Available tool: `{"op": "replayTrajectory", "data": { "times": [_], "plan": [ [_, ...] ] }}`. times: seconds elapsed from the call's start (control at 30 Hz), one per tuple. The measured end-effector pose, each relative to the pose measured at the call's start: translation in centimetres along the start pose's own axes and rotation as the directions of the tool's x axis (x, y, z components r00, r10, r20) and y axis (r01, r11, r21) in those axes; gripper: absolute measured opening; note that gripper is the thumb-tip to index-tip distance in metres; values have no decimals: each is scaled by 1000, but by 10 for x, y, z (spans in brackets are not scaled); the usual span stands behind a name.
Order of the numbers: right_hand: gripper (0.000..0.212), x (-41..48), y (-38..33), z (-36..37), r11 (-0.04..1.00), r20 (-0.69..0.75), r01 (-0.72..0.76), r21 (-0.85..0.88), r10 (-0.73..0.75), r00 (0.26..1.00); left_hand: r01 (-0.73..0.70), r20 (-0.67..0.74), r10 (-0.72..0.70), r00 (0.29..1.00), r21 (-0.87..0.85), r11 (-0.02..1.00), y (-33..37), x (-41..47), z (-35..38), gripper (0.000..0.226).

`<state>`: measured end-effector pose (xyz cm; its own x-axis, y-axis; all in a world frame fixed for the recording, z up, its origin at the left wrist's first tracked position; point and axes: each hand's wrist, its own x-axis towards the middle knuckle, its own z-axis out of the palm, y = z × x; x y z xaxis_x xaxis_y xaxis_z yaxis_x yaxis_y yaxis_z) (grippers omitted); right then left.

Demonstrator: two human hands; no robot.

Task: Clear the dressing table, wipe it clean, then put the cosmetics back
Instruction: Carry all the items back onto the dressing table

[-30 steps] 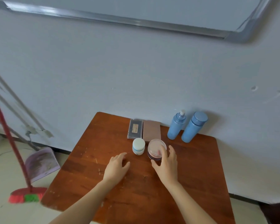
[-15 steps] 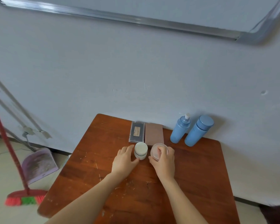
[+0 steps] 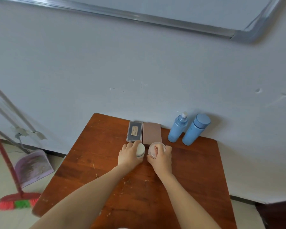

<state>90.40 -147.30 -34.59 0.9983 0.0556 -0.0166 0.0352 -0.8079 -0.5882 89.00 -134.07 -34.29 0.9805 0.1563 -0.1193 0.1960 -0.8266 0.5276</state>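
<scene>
Grips the small white jar (image 3: 141,150) with the left hand (image 3: 129,154), fingers wrapped round its side. Clasps the pink-lidded jar (image 3: 152,146) with the right hand (image 3: 161,158) from above, fingertips over the lid. Holds the two jars side by side just behind the middle of the dressing table (image 3: 106,162); cannot tell whether either base has left the wood.

Finds, along the table's back edge just behind the jars, a dark clear-lidded palette (image 3: 134,131) and a flat brown case (image 3: 151,133) lying side by side. Finds at the table's back right a blue pump bottle (image 3: 177,129) and a blue capped bottle (image 3: 195,129), upright by the wall. Spots a broom (image 3: 16,202) and dustpan (image 3: 33,166) on the floor off the table's left side.

Reads as barely begun: all six cosmetics on the table, none set elsewhere. Shows pale specks and scuffs on the wood and no cloth anywhere. Leaves clearing, wiping and putting back all to do.
</scene>
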Motion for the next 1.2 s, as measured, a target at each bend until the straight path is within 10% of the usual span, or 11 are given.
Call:
{"op": "replayTrajectory", "data": {
  "times": [0.37, 0.63, 1.2],
  "plan": [
    [40, -29, 4, -26, 982, 48, 93, 165, -102, 994, -9, -74, -8, 997, -233, 972, -15, -40, -29, 62],
    [50, -83, -17, -35, 994, -80, -21, 105, 29, 996, -233, 36, 249, 968, -246, 941, -21, -41, -38, 64],
    [62, -309, -106, 20, 769, -571, -624, 139, 578, 583, -633, 392, 761, 517, -424, 648, -65, -129, -84, 66]
  ]
}}
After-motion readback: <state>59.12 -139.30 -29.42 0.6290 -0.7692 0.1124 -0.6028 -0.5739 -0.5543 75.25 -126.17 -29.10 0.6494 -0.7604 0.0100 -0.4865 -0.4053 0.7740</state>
